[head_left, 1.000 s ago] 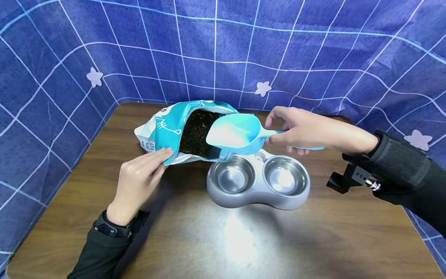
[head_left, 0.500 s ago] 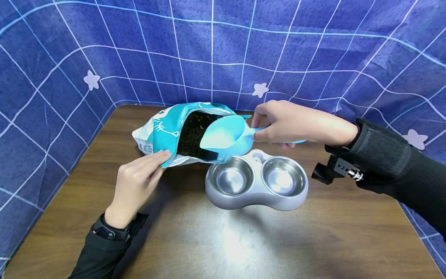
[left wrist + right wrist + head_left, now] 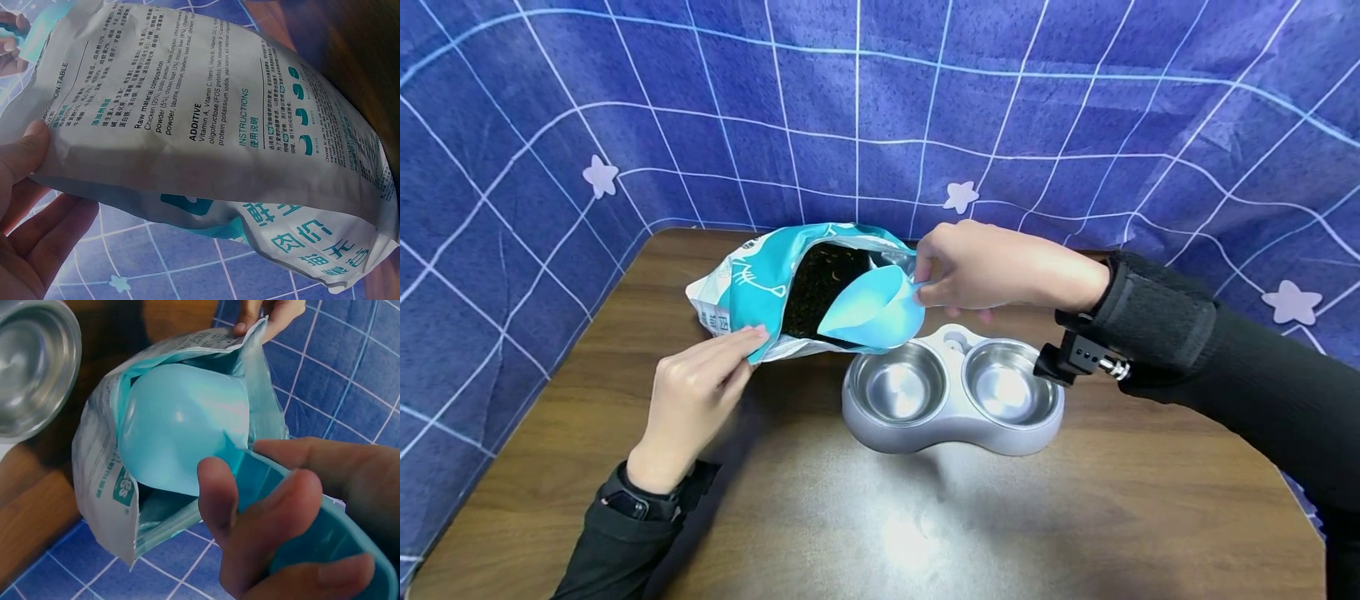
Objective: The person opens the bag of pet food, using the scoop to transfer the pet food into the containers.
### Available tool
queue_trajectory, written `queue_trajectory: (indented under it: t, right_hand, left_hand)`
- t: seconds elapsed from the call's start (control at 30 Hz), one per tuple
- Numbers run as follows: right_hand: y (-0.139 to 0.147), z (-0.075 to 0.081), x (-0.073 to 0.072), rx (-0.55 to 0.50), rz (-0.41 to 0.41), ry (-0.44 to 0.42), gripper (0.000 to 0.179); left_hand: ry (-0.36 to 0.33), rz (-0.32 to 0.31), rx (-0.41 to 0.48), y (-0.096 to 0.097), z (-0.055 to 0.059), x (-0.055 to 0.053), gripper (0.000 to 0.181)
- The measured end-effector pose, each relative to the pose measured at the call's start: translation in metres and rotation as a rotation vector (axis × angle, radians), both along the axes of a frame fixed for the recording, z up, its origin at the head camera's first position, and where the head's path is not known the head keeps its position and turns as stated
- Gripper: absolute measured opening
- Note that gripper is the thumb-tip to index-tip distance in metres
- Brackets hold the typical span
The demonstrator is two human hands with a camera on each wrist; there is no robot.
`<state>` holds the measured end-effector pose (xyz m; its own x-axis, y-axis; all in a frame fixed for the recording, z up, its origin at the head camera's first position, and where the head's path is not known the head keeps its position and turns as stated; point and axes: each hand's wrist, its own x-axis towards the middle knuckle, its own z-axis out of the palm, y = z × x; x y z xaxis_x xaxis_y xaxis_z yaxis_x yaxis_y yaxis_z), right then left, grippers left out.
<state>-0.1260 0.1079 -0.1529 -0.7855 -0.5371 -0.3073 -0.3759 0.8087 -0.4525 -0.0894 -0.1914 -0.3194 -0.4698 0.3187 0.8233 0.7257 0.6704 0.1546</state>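
A teal and white pet food bag (image 3: 752, 279) lies on its side with its mouth facing me, dark kibble (image 3: 820, 283) inside. My left hand (image 3: 703, 379) pinches the near corner of the bag's mouth; the left wrist view shows its thumb on the bag's printed panel (image 3: 169, 112). My right hand (image 3: 973, 262) grips the handle of a light blue scoop (image 3: 876, 308). In the right wrist view the scoop's bowl (image 3: 181, 425) sits within the bag's mouth, its rounded underside toward that camera, and the fingers curl around the handle (image 3: 325, 531). The scoop's tip overlaps the kibble.
A grey double feeder (image 3: 955, 425) with two steel bowls stands on the wooden table (image 3: 820, 517), just right of and nearer than the bag's mouth. Blue grid-patterned cloth (image 3: 880, 108) with star shapes rises behind the table. A camera mount (image 3: 1082, 358) hangs under the right wrist.
My right hand has moved left, carrying the scoop from over the bag's edge deeper into its mouth and tilting it. The left hand keeps its hold on the bag's corner.
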Motion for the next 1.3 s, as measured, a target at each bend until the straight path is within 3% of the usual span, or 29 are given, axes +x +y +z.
queue_trajectory:
  t: [0.33,0.47,0.6,0.67,0.83,1.3]
  right_hand:
    - [-0.016,0.0,-0.003,0.088,-0.005,0.091,0.016]
    - [-0.025,0.0,-0.004,0.175,0.007,0.197,0.015]
    - [-0.038,-0.001,-0.006,0.277,0.023,0.311,0.032]
    - [-0.045,-0.002,-0.007,0.315,0.026,0.342,0.032]
    - [-0.057,-0.006,-0.011,0.356,0.037,0.378,0.022]
    - [-0.063,-0.027,-0.021,0.334,0.026,0.414,0.012]
  left_hand:
    - [-0.033,0.007,-0.027,-0.001,0.001,0.002,0.028]
    - [-0.029,0.006,-0.014,-0.001,0.002,0.002,0.029]
    - [-0.033,0.008,-0.015,-0.002,0.002,0.003,0.029]
    - [-0.037,0.009,-0.019,-0.002,0.001,0.003,0.029]
    - [-0.035,0.009,-0.03,-0.003,0.0,0.002,0.029]
    - [0.016,-0.006,0.006,-0.001,-0.002,0.002,0.031]
